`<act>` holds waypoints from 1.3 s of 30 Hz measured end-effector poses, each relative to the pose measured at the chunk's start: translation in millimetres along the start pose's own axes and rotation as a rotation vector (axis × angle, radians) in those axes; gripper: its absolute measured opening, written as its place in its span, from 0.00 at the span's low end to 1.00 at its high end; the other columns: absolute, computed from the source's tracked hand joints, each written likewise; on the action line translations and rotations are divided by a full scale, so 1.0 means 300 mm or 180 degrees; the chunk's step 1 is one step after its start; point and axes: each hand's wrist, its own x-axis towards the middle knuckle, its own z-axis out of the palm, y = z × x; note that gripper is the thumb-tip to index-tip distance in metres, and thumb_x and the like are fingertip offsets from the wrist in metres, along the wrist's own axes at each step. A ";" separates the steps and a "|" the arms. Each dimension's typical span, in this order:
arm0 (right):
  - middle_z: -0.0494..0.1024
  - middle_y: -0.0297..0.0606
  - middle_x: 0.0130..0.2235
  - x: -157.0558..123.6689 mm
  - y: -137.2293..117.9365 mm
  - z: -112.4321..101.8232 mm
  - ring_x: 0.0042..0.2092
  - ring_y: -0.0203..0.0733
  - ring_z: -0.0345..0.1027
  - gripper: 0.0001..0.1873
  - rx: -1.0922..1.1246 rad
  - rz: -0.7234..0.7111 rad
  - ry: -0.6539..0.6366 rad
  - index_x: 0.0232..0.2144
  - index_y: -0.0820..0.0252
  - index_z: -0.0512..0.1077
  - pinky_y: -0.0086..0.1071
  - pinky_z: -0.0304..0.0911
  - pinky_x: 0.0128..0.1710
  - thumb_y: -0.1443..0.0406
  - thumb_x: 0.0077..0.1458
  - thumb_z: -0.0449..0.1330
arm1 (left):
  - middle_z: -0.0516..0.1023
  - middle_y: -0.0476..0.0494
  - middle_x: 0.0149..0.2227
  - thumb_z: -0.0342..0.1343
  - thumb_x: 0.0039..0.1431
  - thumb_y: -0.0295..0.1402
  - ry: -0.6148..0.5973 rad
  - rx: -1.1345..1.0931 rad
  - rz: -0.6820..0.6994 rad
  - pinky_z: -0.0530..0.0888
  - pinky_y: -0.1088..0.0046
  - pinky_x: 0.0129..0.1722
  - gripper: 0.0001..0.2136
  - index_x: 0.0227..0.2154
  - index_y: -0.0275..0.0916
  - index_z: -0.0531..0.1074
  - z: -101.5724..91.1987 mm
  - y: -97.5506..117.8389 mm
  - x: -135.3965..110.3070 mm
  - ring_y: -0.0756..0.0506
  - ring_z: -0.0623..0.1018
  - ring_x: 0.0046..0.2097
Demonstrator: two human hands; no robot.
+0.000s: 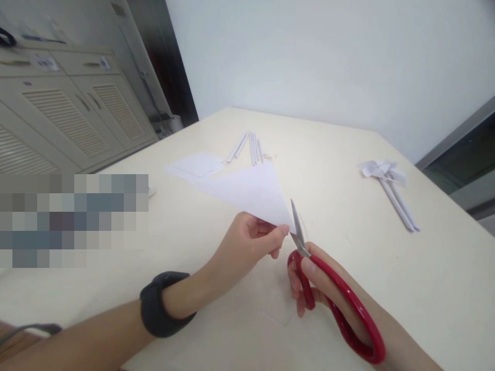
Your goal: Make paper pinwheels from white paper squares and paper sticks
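Between thumb and fingers, my left hand (257,237) pinches the near edge of a white sheet of paper (251,190), close to its right corner. That sheet looks folded or cut to a triangle. My right hand (309,278) grips red-handled scissors (359,319), fingers through the loops. The blades point away from me, parted slightly or closed, I cannot tell which, and meet the paper's right corner beside my left fingertips. A thin strip of paper (276,319) lies on the table below my hands.
More white sheets (197,166) lie left of the held paper. Several rolled paper sticks (253,148) rest behind it, near small yellowish bits (267,157). Paper pinwheels on sticks (394,198) lie at right on the white table (436,288). Cabinets (58,108) stand at left.
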 end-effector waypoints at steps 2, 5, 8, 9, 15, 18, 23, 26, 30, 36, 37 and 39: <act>0.68 0.33 0.27 -0.002 0.004 0.001 0.29 0.37 0.62 0.18 -0.0031 -0.0006 0.0020 0.29 0.57 0.62 0.35 0.58 0.36 0.50 0.58 0.49 | 0.64 0.54 0.16 0.51 0.57 0.31 -0.0009 -0.0032 -0.0010 0.62 0.75 0.26 0.15 0.16 0.36 0.63 0.000 0.002 -0.002 0.54 0.64 0.22; 0.67 0.33 0.26 -0.002 0.007 0.002 0.29 0.37 0.61 0.18 -0.0067 -0.0022 0.0045 0.29 0.57 0.63 0.36 0.58 0.37 0.50 0.58 0.48 | 0.64 0.54 0.16 0.51 0.57 0.31 -0.0023 -0.0045 -0.0026 0.62 0.75 0.26 0.14 0.16 0.36 0.63 0.000 0.005 -0.004 0.53 0.64 0.22; 0.68 0.33 0.26 -0.002 0.007 0.001 0.29 0.38 0.61 0.18 -0.0087 -0.0003 0.0059 0.29 0.57 0.64 0.36 0.58 0.37 0.50 0.58 0.49 | 0.64 0.54 0.16 0.51 0.57 0.31 -0.0027 -0.0026 -0.0077 0.62 0.74 0.27 0.15 0.15 0.37 0.63 0.000 0.006 -0.005 0.53 0.64 0.22; 0.68 0.33 0.26 -0.002 0.006 0.001 0.29 0.38 0.61 0.18 -0.0090 0.0005 0.0069 0.29 0.57 0.64 0.36 0.59 0.37 0.50 0.58 0.49 | 0.64 0.53 0.16 0.51 0.57 0.32 -0.0032 -0.0013 -0.0090 0.62 0.74 0.27 0.15 0.15 0.37 0.63 0.000 0.006 -0.004 0.53 0.64 0.23; 0.67 0.32 0.26 0.005 0.002 0.007 0.28 0.37 0.62 0.18 -0.0060 0.0003 0.0106 0.28 0.57 0.63 0.34 0.60 0.34 0.49 0.57 0.50 | 0.63 0.53 0.16 0.50 0.57 0.31 -0.0032 -0.0006 -0.0099 0.63 0.74 0.27 0.16 0.14 0.37 0.62 0.000 0.006 0.000 0.53 0.64 0.23; 0.67 0.32 0.24 0.018 0.009 0.007 0.26 0.36 0.62 0.19 -0.0066 0.0027 0.0040 0.27 0.57 0.62 0.33 0.60 0.31 0.48 0.56 0.50 | 0.64 0.53 0.16 0.51 0.57 0.32 -0.0020 -0.0012 -0.0089 0.62 0.74 0.27 0.16 0.15 0.36 0.63 -0.001 0.005 0.000 0.53 0.64 0.23; 0.66 0.33 0.21 0.008 0.008 0.000 0.22 0.37 0.60 0.21 -0.0104 0.0048 0.0083 0.26 0.57 0.64 0.32 0.57 0.23 0.45 0.53 0.51 | 0.65 0.53 0.16 0.51 0.57 0.32 -0.0058 -0.0031 -0.0056 0.63 0.75 0.27 0.15 0.15 0.36 0.63 -0.001 0.007 0.000 0.53 0.65 0.22; 0.66 0.32 0.21 0.003 0.008 -0.005 0.22 0.36 0.60 0.21 -0.0100 0.0056 0.0091 0.26 0.57 0.64 0.31 0.56 0.22 0.45 0.52 0.52 | 0.66 0.53 0.16 0.52 0.57 0.32 -0.0018 -0.0044 -0.0042 0.63 0.75 0.27 0.15 0.16 0.36 0.64 0.001 0.009 0.000 0.53 0.65 0.22; 0.64 0.30 0.19 0.019 0.029 -0.004 0.19 0.34 0.57 0.22 -0.0095 0.0052 -0.0041 0.25 0.57 0.61 0.31 0.56 0.22 0.45 0.53 0.51 | 0.65 0.53 0.16 0.51 0.57 0.33 -0.0007 -0.0044 -0.0066 0.63 0.74 0.27 0.15 0.15 0.36 0.63 0.001 0.007 0.001 0.53 0.65 0.22; 0.62 0.29 0.19 0.021 0.051 0.003 0.20 0.33 0.55 0.19 -0.0149 -0.0091 0.0043 0.26 0.57 0.61 0.30 0.56 0.21 0.48 0.56 0.50 | 0.65 0.53 0.16 0.51 0.57 0.33 -0.0090 -0.0095 -0.0113 0.63 0.74 0.29 0.16 0.15 0.36 0.63 -0.003 0.008 0.003 0.53 0.65 0.22; 0.61 0.28 0.19 0.020 0.052 0.003 0.19 0.33 0.55 0.19 -0.0126 -0.0096 0.0037 0.26 0.57 0.60 0.29 0.56 0.21 0.49 0.56 0.50 | 0.64 0.52 0.16 0.50 0.57 0.33 -0.0106 -0.0077 -0.0129 0.63 0.74 0.29 0.16 0.14 0.36 0.63 -0.003 0.009 0.003 0.52 0.65 0.23; 0.61 0.28 0.21 0.019 0.050 0.001 0.20 0.32 0.56 0.18 -0.0076 -0.0098 0.0047 0.26 0.57 0.60 0.29 0.57 0.21 0.50 0.57 0.50 | 0.64 0.52 0.16 0.51 0.57 0.33 -0.0124 -0.0052 -0.0146 0.63 0.73 0.30 0.17 0.14 0.36 0.64 -0.005 0.011 0.003 0.52 0.65 0.23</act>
